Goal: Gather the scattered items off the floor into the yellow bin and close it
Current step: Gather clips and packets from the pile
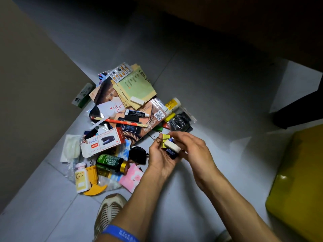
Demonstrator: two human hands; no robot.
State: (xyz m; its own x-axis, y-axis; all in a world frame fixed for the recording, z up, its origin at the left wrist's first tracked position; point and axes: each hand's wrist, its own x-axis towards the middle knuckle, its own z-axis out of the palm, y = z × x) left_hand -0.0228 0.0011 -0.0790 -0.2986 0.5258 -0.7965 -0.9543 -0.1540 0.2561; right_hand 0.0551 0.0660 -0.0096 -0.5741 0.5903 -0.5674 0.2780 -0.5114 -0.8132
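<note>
While the left hand [161, 154] cups a yellow clip [164, 140] and white eraser [173, 146] at centre frame, the right hand [190, 147] pinches them from above.

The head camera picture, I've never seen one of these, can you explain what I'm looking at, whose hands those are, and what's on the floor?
There is no machine here. A person wears one wide-angle camera on their head, so you look down along their own arms at a tiled floor.

The left hand, palm up, cradles a few small things: a yellow binder clip, a white eraser-like block and something dark blue beneath. The right hand reaches in from the other side, its fingertips on that bundle.

On the floor lies a scattered pile: a stapler box, a dark green bottle with a gold cap, a small white medicine bottle, a blister pack of capsules, a red pencil, booklets and packets.

The yellow bin sits at the right edge; whether it is open cannot be told. A shoe shows below.
</note>
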